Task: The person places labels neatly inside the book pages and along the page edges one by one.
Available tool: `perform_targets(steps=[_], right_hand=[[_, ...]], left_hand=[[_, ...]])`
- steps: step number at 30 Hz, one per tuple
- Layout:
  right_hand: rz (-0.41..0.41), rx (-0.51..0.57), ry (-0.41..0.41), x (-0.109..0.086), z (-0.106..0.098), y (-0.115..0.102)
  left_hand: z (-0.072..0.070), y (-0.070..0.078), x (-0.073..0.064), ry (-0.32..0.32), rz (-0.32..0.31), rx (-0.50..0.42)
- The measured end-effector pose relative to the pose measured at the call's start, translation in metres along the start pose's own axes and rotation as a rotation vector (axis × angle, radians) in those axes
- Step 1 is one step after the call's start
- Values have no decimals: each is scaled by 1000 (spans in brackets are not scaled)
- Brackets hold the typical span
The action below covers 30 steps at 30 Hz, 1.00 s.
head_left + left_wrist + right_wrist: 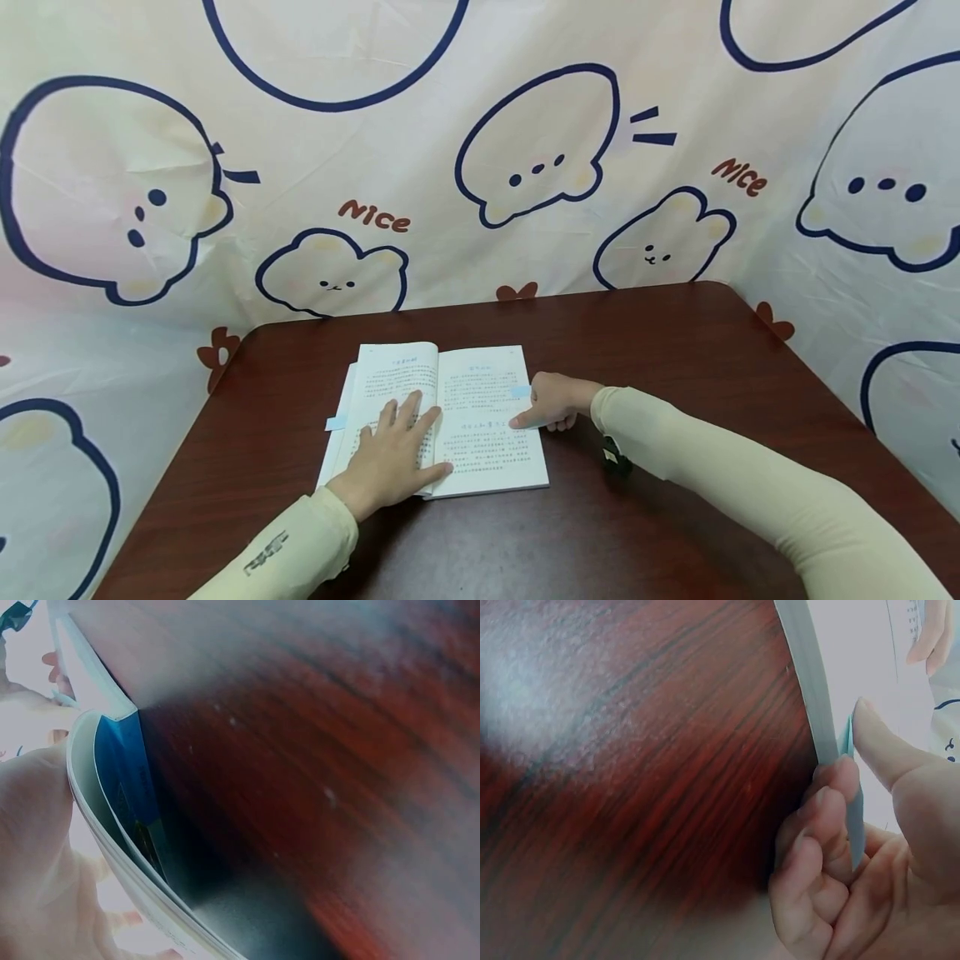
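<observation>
An open book (487, 462) with printed pages lies on the table, a light blue tab on each side. My left hand (386, 458) rests on the left page with fingers spread, its thumb reaching across the fold. In the left wrist view the left pages bow up, and a blue cover (131, 761) shows under them. At the right edge, my right hand (551, 403) pinches the page edge, thumb on top and fingers curled at the side. The right-hand blue tab (856, 825) sticks out between that thumb and the fingers. The left-hand blue tab (335, 423) juts past the pages.
The dark red-brown wooden table (637, 342) extends around the book on all sides. Behind it and along both sides hangs a pale cloth (427, 167) printed with cartoon bears. Light sleeves cover both arms, and a small dark device (617, 457) sits below the right wrist.
</observation>
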State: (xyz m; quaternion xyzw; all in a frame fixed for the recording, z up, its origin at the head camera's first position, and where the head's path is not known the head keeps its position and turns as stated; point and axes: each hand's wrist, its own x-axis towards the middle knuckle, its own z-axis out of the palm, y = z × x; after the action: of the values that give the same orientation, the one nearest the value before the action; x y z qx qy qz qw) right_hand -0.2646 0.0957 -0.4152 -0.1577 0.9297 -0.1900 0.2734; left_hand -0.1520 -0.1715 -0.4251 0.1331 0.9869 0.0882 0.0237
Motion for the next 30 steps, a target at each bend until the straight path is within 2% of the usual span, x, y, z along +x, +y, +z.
perform_targets(steps=[11, 16, 23, 30], right_hand=[[18, -1, 0, 3, 0, -2], [-9, -10, 31, 2, 2, -2], [-24, -10, -1, 1, 2, 3], [-45, 8, 25, 2, 4, 7]], left_hand=[[0, -1, 0, -4, -1, 0], [0, -2, 0, -2, -5, 3], [3, -2, -1, -10, -10, -16], [1, 0, 0, -1, -1, -4]])
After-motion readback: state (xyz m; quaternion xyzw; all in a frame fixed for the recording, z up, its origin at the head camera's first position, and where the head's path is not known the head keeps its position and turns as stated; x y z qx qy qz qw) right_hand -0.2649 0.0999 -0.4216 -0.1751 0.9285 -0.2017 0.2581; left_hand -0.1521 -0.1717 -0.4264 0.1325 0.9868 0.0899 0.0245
